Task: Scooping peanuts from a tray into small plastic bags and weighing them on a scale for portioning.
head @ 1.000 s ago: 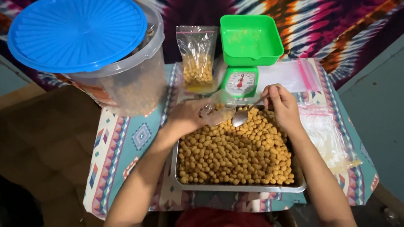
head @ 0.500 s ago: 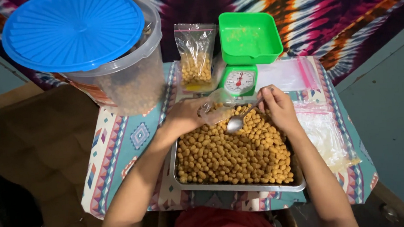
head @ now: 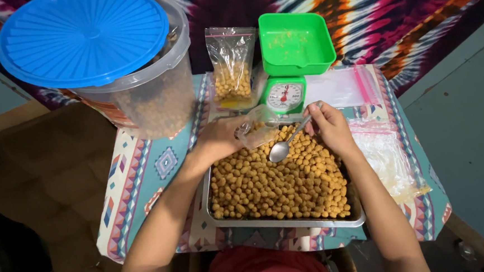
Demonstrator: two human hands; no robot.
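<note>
A metal tray (head: 292,221) full of small round golden snacks (head: 278,184) lies on the patterned tablecloth in front of me. My left hand (head: 220,138) holds a small clear plastic bag (head: 258,126) over the tray's far edge. My right hand (head: 331,126) grips the handle of a metal spoon (head: 283,147), whose bowl hangs just above the snacks, below the bag. Behind them stands a green kitchen scale (head: 287,91) with a square green bowl (head: 297,42) on top.
A filled, sealed clear bag (head: 231,69) leans upright left of the scale. A large clear tub with a blue lid (head: 85,39) stands at the back left. Empty zip bags (head: 389,155) lie at the right. The table edge (head: 271,243) is near me.
The spoon's bowl has come up off the snacks and sits a little left, closer to the bag. Both hands stay at the tray's far edge.
</note>
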